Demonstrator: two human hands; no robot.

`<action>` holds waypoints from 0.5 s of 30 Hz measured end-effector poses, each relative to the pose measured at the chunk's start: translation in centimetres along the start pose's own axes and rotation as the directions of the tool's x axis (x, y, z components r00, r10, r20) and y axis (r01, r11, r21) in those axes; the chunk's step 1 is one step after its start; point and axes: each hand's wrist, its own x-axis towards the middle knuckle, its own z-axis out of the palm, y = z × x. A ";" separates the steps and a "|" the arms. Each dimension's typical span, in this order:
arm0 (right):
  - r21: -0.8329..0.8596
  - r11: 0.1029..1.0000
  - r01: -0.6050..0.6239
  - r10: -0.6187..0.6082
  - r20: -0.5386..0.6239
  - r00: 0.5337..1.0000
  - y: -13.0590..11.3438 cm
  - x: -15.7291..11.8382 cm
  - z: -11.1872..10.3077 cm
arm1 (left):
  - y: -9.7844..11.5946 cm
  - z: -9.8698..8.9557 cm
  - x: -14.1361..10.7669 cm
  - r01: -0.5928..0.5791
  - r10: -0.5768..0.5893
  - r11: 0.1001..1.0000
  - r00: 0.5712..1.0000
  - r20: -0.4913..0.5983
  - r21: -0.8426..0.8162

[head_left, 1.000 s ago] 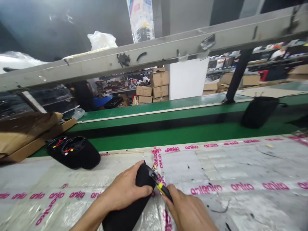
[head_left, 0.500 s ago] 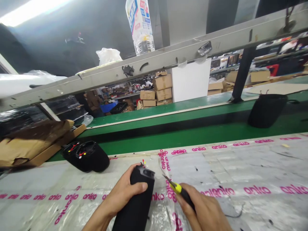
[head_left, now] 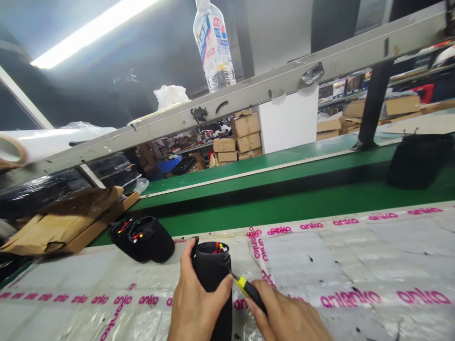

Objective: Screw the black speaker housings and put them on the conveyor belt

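Head view: left hand [head_left: 201, 298] grips the black cylinder [head_left: 212, 272]; right hand [head_left: 284, 312], beside it, grips a yellow-black tool [head_left: 250, 291].

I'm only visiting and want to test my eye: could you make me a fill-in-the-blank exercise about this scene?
The case in the left hand is coloured ____.
The tool in the right hand has a handle that is partly black and partly ____.
The pink lettering across the work surface repeats the word ____.
Above the grey beam rises a clear plastic ____ with a printed label.

Missing words: black; yellow; anko; bottle.
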 end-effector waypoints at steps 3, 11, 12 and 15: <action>0.026 1.000 0.013 -0.014 0.011 1.000 -0.3 0.2 0.1 | 0.1 0.3 -0.1 0.002 -0.001 0.999 1.000 -0.026 0.051; 0.002 1.000 0.013 -0.013 0.005 1.000 -0.1 -0.1 0.3 | 0.9 0.4 -0.3 -0.017 0.025 0.988 0.999 -0.049 0.153; -0.014 1.000 0.011 -0.011 -0.005 1.000 -0.2 -0.1 0.3 | 1.0 0.5 -0.4 -0.022 0.031 0.986 0.998 -0.054 0.166; -0.062 0.998 -0.009 0.007 -0.030 1.000 -0.6 -0.3 0.3 | 1.2 0.6 -0.6 -0.045 0.061 0.979 0.995 -0.075 0.201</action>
